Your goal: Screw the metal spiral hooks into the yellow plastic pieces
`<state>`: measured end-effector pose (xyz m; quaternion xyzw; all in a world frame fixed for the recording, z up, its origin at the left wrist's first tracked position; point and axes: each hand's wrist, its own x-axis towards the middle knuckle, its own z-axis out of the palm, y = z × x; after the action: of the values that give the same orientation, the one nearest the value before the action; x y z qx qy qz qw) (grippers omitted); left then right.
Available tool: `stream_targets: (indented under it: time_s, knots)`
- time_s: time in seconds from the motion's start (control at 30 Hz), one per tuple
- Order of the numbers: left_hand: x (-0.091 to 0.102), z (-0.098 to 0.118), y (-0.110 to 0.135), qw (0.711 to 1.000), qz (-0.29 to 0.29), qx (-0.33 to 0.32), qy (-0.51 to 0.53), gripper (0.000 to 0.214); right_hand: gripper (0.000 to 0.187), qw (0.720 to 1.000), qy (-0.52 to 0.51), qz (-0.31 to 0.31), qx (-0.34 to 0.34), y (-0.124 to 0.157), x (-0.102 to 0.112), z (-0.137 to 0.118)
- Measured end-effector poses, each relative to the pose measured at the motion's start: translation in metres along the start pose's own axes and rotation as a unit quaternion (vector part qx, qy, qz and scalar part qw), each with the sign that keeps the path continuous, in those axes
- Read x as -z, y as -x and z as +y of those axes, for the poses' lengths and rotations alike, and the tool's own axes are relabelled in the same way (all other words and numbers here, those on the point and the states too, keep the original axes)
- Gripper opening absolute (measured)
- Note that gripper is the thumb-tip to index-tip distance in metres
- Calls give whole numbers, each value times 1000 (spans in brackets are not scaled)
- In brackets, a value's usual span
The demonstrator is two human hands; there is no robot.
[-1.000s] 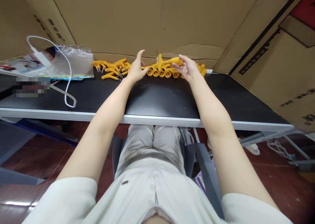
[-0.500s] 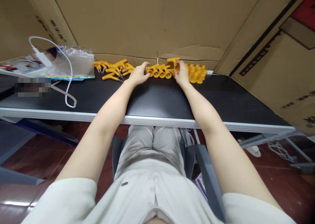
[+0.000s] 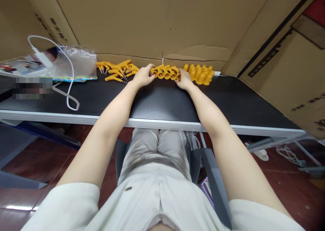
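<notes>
A row of yellow T-handled corkscrews [image 3: 167, 76] lies at the back of the black table, round cup ends facing me. At the row's left end my left hand [image 3: 144, 76] curls its thumb and fingers around the end corkscrew. My right hand [image 3: 184, 79] is closed around the corkscrew at the right end, partly hiding it. Left of my left hand lies a loose heap of yellow handles with metal spirals [image 3: 118, 71]. Just right of my right hand, several yellow sleeves [image 3: 201, 75] stand upright in a tight cluster.
Cardboard panels [image 3: 162, 24] rise behind the table [image 3: 162, 105] and at the right. On the left lie a clear plastic bag [image 3: 82, 62] and a looping white cable [image 3: 72, 82]. A pale metal edge [image 3: 162, 124] runs along the front.
My right hand has lowered a corkscrew, raised above the row before, into the row's right end. My left hand has stayed at the left end.
</notes>
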<state>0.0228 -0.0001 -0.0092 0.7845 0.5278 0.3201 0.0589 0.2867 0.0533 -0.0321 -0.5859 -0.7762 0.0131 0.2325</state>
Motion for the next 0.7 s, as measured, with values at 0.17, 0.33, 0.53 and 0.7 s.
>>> stream_targets:
  time_s: [0.17,0.33,0.53,0.7]
  knots:
    - [0,2,1,1000,-7,3,-11,53,85,1000,4,5,23,0,5,5]
    - [1,3,1,1000,-11,10,-11,53,81,998,55,-16,35,10,27,4]
    - [0,3,0,1000,-18,18,0,54,44,995,96,8,-6,19,53,-11]
    - [1,5,1,1000,-17,14,-11,52,36,996,83,-42,-12,19,49,-18]
